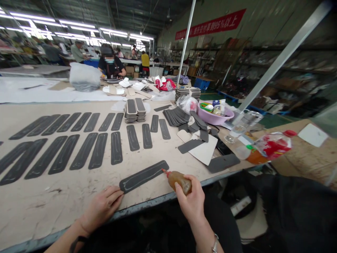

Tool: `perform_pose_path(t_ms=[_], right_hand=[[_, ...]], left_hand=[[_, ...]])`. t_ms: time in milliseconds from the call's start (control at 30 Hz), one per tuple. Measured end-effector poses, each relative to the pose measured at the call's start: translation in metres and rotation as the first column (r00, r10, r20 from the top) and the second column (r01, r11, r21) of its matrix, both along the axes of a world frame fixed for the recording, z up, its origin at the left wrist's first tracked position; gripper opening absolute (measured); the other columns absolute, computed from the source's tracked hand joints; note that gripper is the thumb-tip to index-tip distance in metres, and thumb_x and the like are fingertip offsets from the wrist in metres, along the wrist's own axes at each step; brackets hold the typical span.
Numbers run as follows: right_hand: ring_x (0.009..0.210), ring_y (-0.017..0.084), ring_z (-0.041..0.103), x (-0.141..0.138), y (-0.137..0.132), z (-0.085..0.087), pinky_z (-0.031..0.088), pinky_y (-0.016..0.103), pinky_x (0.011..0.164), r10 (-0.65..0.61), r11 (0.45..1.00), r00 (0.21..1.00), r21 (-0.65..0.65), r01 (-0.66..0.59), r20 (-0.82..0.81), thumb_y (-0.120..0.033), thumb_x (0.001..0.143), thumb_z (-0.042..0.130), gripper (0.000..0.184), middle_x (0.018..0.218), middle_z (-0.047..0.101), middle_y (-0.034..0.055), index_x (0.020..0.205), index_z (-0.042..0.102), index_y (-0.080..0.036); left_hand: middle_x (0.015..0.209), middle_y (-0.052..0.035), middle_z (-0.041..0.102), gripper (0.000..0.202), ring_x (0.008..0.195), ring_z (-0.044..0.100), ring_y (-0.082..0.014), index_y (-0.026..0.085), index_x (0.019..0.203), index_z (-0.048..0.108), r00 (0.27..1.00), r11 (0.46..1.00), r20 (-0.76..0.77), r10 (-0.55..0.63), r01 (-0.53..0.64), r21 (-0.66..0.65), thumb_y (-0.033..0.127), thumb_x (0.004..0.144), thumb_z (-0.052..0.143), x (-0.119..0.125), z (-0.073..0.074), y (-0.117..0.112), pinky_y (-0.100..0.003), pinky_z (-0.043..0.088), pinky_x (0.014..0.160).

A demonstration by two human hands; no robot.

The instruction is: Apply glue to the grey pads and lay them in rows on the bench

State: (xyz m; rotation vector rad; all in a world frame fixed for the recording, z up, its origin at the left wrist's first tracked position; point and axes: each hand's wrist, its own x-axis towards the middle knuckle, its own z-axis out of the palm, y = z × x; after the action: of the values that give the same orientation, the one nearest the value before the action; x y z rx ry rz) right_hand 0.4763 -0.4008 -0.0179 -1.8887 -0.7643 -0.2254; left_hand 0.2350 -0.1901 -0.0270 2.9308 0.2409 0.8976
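Note:
My right hand (191, 198) is wrapped round a squeeze bottle (181, 182) of amber-brown liquid, likely glue. Its red nozzle tip meets the right end of a dark grey strip (144, 175) with rounded corners. Thin glossy lines run along that strip. At the strip's left end, the closed fingers of my left hand (105, 203) hold its edge against the table; the thumb is hidden. Rows of similar dark strips (98, 151) with glossy lines lie beyond, to the left and ahead.
Two short stacks of strips (135, 111) stand mid-table. To the right lie a loose pile of dark pieces (176, 116), a pink basin (216, 117), a glass jar (243, 124) and a large plastic bottle (273, 147) on its side. Another person (112, 63) works across the table.

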Motion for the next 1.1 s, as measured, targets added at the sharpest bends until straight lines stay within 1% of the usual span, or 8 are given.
perform_pose_path(t_ms=[133, 300, 367, 533, 767, 933, 1033, 1100], right_hand=[[0.076, 0.021, 0.060, -0.024, 0.013, 0.004, 0.052, 0.035, 0.069, 0.143, 0.987, 0.986, 0.083, -0.137, -0.083, -0.027, 0.075, 0.061, 0.025, 0.087, 0.059, 0.0042, 0.098, 0.053, -0.021], [0.076, 0.020, 0.059, -0.056, 0.032, 0.013, 0.051, 0.032, 0.068, 0.396, 0.915, 0.916, 0.111, -0.388, -0.064, -0.018, 0.070, 0.057, 0.029, 0.086, 0.058, 0.0026, 0.098, 0.051, -0.021], [0.077, 0.020, 0.059, -0.052, 0.033, 0.013, 0.051, 0.032, 0.068, 0.369, 0.928, 0.929, 0.075, -0.365, -0.042, -0.017, 0.070, 0.057, 0.029, 0.086, 0.057, 0.0028, 0.098, 0.052, -0.021], [0.077, 0.021, 0.059, -0.016, 0.018, 0.008, 0.051, 0.035, 0.069, 0.113, 0.993, 0.994, 0.026, -0.113, 0.001, -0.022, 0.075, 0.058, 0.023, 0.086, 0.058, 0.0032, 0.097, 0.053, -0.022], [0.080, 0.022, 0.059, 0.012, 0.012, 0.004, 0.051, 0.037, 0.072, -0.079, 0.995, 0.996, 0.050, 0.081, -0.035, -0.031, 0.077, 0.060, 0.024, 0.089, 0.060, 0.0047, 0.098, 0.054, -0.021], [0.077, 0.022, 0.060, 0.007, 0.013, 0.003, 0.052, 0.036, 0.071, -0.014, 0.999, 0.997, 0.030, 0.016, -0.070, -0.028, 0.075, 0.061, 0.022, 0.086, 0.060, 0.0034, 0.095, 0.054, -0.021], [0.077, 0.021, 0.060, -0.002, 0.009, 0.004, 0.052, 0.035, 0.070, 0.078, 0.996, 0.989, 0.048, -0.073, -0.125, -0.028, 0.074, 0.061, 0.024, 0.087, 0.061, 0.0035, 0.096, 0.054, -0.021], [0.076, 0.022, 0.061, -0.002, 0.005, 0.003, 0.053, 0.035, 0.069, 0.059, 0.996, 0.988, 0.068, -0.050, -0.140, -0.029, 0.075, 0.061, 0.025, 0.088, 0.061, 0.0042, 0.098, 0.054, -0.021]], left_hand=[[0.083, -0.0041, 0.069, 0.027, 0.081, 0.064, -0.0131, 0.017, 0.087, 0.068, 0.999, 0.997, -0.021, -0.037, 0.038, 0.068, 0.017, 0.093, 0.042, 0.001, 0.003, 0.002, -0.023, 0.053, 0.081], [0.081, -0.0039, 0.069, 0.029, 0.076, 0.065, -0.0125, 0.017, 0.086, 0.067, 0.999, 0.996, -0.018, -0.045, 0.046, 0.081, 0.019, 0.094, 0.039, 0.005, 0.011, 0.001, -0.021, 0.053, 0.075], [0.081, -0.0040, 0.069, 0.028, 0.075, 0.065, -0.0123, 0.017, 0.086, 0.067, 0.999, 0.996, 0.004, -0.043, 0.043, 0.074, 0.019, 0.094, 0.040, 0.006, 0.013, 0.000, -0.021, 0.054, 0.073], [0.083, -0.0038, 0.069, 0.026, 0.078, 0.065, -0.0136, 0.019, 0.087, 0.068, 0.998, 0.996, 0.011, -0.063, 0.062, 0.066, 0.019, 0.092, 0.042, 0.005, 0.008, 0.004, -0.023, 0.055, 0.077], [0.085, -0.0036, 0.070, 0.027, 0.082, 0.066, -0.0161, 0.021, 0.090, 0.070, 0.994, 0.980, 0.010, -0.107, 0.104, 0.170, 0.016, 0.090, 0.043, -0.003, -0.015, 0.018, -0.026, 0.056, 0.082], [0.087, -0.0029, 0.071, 0.034, 0.084, 0.066, -0.0174, 0.023, 0.092, 0.070, 0.988, 0.948, -0.029, -0.153, 0.155, 0.280, 0.007, 0.087, 0.041, -0.008, -0.020, 0.022, -0.027, 0.056, 0.080], [0.088, -0.0031, 0.071, 0.037, 0.086, 0.066, -0.0173, 0.024, 0.094, 0.070, 0.989, 0.955, -0.019, -0.145, 0.145, 0.259, 0.004, 0.084, 0.041, -0.009, -0.019, 0.019, -0.027, 0.055, 0.081], [0.087, -0.0037, 0.071, 0.034, 0.086, 0.066, -0.0170, 0.023, 0.093, 0.069, 0.992, 0.968, -0.021, -0.123, 0.125, 0.218, 0.005, 0.085, 0.042, -0.008, -0.015, 0.015, -0.026, 0.055, 0.083]])
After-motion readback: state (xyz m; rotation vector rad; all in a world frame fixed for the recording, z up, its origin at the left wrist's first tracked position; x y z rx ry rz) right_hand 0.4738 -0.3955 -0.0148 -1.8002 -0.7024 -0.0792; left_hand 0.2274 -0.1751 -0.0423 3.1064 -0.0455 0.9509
